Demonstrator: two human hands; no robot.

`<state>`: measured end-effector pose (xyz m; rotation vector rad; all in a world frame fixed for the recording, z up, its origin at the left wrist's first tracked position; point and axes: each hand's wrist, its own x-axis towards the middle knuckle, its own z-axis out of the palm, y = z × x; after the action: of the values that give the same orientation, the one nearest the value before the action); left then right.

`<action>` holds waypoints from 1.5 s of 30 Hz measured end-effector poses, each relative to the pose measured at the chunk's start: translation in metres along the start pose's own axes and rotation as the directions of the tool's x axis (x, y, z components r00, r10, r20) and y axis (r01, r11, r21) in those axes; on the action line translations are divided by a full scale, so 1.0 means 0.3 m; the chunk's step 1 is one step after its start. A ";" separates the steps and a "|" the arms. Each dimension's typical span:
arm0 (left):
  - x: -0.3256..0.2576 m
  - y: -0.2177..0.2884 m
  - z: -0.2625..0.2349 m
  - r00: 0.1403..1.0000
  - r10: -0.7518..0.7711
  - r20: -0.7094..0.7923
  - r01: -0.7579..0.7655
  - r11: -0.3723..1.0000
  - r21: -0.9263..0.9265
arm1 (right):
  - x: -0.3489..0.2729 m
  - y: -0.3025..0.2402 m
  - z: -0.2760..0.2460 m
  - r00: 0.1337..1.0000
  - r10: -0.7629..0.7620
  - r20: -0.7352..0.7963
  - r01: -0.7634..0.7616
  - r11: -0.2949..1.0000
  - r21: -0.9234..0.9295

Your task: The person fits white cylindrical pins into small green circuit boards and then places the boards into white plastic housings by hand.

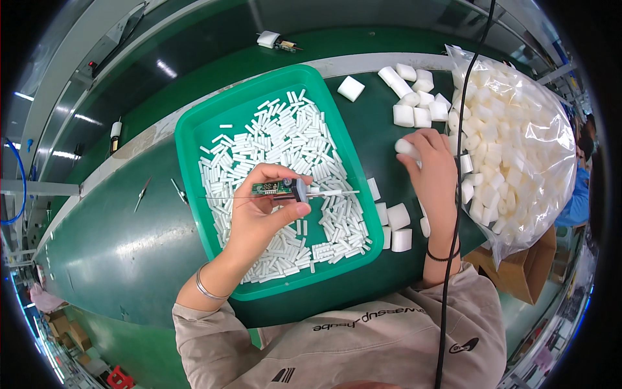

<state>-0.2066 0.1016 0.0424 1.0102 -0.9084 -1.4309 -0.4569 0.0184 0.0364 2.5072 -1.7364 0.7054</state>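
Observation:
My left hand (259, 217) is closed around a small electronic assembly (280, 187), held over the green tray (280, 290). A green circuit board with a tiny digit display shows between the fingers. A thin pin carrying a white sleeve (328, 193) sticks out of its dark end cap toward the right. Below lie many short white tubes (285, 136), spread across the tray. Right of the tray, my right hand (429, 159) pinches a white cotton-like plug (404, 147) between thumb and fingers. More plugs (403, 116) sit just beyond that hand, and several (398, 216) lie nearer me.
A large clear bag (512, 142) full of plugs stands at the right, a cardboard box (528, 266) beneath it. A black cable (459, 188) hangs across my right side. Similar assemblies (277, 41) lie on the green surface beyond the pale rail. Thin parts (142, 194) rest left of the tray.

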 end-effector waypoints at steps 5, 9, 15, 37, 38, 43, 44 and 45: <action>-0.003 0.002 0.004 0.999 0.004 -0.035 -0.005 1.000 -0.004 | -0.027 -0.137 -0.049 0.999 -0.033 0.042 -0.001 0.774 0.633; -0.003 0.003 -0.004 1.000 -0.023 -0.009 0.022 0.997 -0.076 | -0.055 -0.210 -0.042 0.941 -0.042 0.337 -0.317 0.243 0.917; -0.004 -0.031 -0.014 0.993 0.008 0.118 0.001 0.998 -0.069 | -0.116 -0.283 0.002 0.871 -0.034 0.491 -0.490 -0.146 0.859; -0.012 -0.027 0.000 0.961 0.228 0.155 -0.245 0.965 0.096 | -0.181 -0.265 0.022 0.929 0.104 0.355 -0.364 0.093 0.927; -0.016 -0.022 0.004 0.959 0.205 0.198 -0.235 0.961 0.148 | -0.182 -0.267 0.020 0.938 0.110 0.329 -0.340 0.094 0.936; -0.015 -0.017 0.004 0.966 0.157 0.207 -0.193 0.967 0.166 | -0.177 -0.282 0.008 0.978 0.155 0.138 -0.167 0.191 0.967; -0.011 -0.020 0.001 0.965 0.130 0.228 -0.164 0.977 0.139 | -0.171 -0.264 0.003 0.998 0.026 0.057 -0.062 0.387 0.920; -0.008 -0.022 -0.001 0.963 0.103 0.249 -0.134 0.984 0.113 | -0.166 -0.254 0.002 0.993 -0.118 0.001 0.065 0.553 0.831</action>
<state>-0.2084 0.1048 0.0364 0.8703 -1.2340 -1.4281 -0.4029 0.0918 0.0359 3.1354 -1.4401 1.8417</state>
